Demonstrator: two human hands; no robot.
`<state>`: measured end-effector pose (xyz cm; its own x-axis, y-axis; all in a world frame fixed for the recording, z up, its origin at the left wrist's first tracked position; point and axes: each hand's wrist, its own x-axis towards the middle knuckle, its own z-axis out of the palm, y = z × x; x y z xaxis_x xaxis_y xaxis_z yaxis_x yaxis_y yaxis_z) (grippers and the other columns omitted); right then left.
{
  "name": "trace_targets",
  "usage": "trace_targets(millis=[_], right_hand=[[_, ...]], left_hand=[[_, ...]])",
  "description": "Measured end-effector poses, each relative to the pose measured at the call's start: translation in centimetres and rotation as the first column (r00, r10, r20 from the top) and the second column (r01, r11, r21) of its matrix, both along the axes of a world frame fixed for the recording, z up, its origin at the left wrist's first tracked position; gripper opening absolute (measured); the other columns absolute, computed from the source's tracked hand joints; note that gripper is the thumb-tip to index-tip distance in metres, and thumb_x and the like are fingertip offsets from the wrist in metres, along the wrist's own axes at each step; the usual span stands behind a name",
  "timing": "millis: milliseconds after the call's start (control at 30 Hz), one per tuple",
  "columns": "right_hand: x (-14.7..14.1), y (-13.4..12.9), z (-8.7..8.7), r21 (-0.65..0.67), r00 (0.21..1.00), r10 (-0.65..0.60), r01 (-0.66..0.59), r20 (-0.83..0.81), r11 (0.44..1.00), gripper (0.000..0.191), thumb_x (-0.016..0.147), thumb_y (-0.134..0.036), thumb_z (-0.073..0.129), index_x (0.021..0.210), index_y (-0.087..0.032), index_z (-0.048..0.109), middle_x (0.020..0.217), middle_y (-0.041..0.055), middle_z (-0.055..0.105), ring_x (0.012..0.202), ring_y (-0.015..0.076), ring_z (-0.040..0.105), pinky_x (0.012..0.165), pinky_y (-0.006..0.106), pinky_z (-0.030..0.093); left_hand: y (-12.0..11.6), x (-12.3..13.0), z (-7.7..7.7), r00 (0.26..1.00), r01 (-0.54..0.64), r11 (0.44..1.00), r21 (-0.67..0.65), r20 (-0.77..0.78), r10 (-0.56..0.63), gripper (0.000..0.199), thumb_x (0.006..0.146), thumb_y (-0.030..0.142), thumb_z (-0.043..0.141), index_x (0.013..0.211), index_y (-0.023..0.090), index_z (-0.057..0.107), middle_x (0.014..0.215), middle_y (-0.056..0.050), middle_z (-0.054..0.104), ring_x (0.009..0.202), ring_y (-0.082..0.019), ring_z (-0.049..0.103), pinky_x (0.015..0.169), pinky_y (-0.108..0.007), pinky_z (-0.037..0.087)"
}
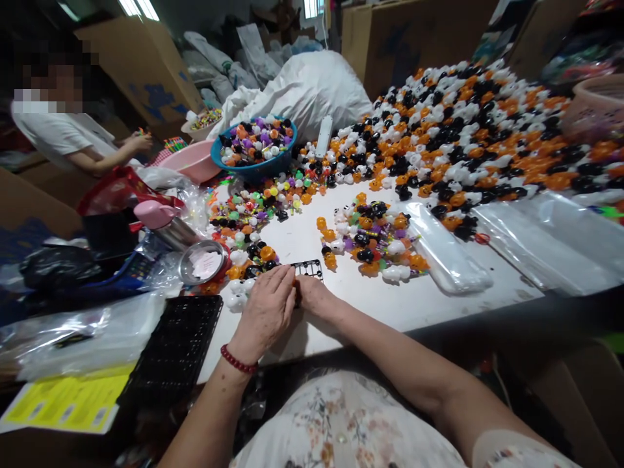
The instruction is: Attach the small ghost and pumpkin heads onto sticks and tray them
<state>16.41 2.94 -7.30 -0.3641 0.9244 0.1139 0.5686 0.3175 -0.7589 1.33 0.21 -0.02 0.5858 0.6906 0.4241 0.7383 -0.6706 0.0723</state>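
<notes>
Head view: black gridded tray (pixel 308 267), partly hidden

Small-goods packing workshop with stockroom clutter.

Beyond the person's hands (pixel 287 302), a white worktable (pixel 370 305) carries a bulk heap of small orange, black and white plastic toys (pixel 487 130). Just ahead of the hands lie sorted piles of mixed toys (pixel 373 244). Clear plastic bags (pixel 443 250) lie to the right of the hands. A blue basin of toys (pixel 253 146) and a pink basin (pixel 192 159) stand farther ahead on the left. Behind them are filled white sacks (pixel 307 88) and cardboard cartons (pixel 146 71). A co-worker (pixel 73 136) handles goods at far left.
</notes>
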Motion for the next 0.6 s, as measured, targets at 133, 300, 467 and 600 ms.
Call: trace_targets(millis=[133,300,467,600], right_hand=[[2.1,0.9,0.8,0.064,0.999,0.041,-0.043,0.029,0.997,0.029,0.087,-0.01,0.053,0.111,-0.016,0.069,0.103,0.0078,0.069,0.094,0.0188,0.061,0.086,0.029,0.047],[6.8,4.0,2.3,0.284,0.887,-0.239,0.13,0.395,0.95,0.042,0.087,-0.003,0.045,0.122,-0.014,0.066,0.115,0.0177,0.062,0.108,0.0287,0.049,0.091,0.041,0.042],[8.2,7.1,2.3,0.29,0.754,-0.162,-0.039,0.637,0.956,0.026,0.091,-0.01,0.048,0.098,-0.013,0.072,0.104,0.0195,0.062,0.106,0.0323,0.045,0.091,0.044,0.036],[8.0,7.9,1.9,0.252,0.76,-0.104,-0.081,0.642,0.964,0.022,0.089,-0.008,0.051,0.093,-0.012,0.072,0.104,0.0193,0.061,0.104,0.0303,0.049,0.086,0.041,0.038]], left_hand=[[0.0,-0.5,-0.3,0.999,-0.015,1.0,0.004,0.032,0.015,0.04,0.098,0.021,0.045,0.137,0.016,0.05,0.135,-0.014,0.06,0.127,-0.027,0.054,0.108,-0.049,0.047],[0.2,-1.0,0.0,0.999,-0.017,1.0,-0.019,0.043,0.017,0.038,0.097,0.021,0.045,0.135,0.017,0.05,0.133,-0.014,0.061,0.125,-0.027,0.055,0.108,-0.05,0.047],[0.4,-0.8,0.4,0.999,-0.008,1.0,-0.026,0.032,0.009,0.036,0.098,0.024,0.046,0.133,0.016,0.051,0.131,-0.014,0.062,0.122,-0.027,0.056,0.106,-0.049,0.048],[0.4,-0.9,0.7,1.0,0.014,0.998,-0.054,0.003,-0.014,0.037,0.099,0.024,0.043,0.135,0.017,0.051,0.133,-0.012,0.062,0.124,-0.027,0.055,0.105,-0.049,0.048]])
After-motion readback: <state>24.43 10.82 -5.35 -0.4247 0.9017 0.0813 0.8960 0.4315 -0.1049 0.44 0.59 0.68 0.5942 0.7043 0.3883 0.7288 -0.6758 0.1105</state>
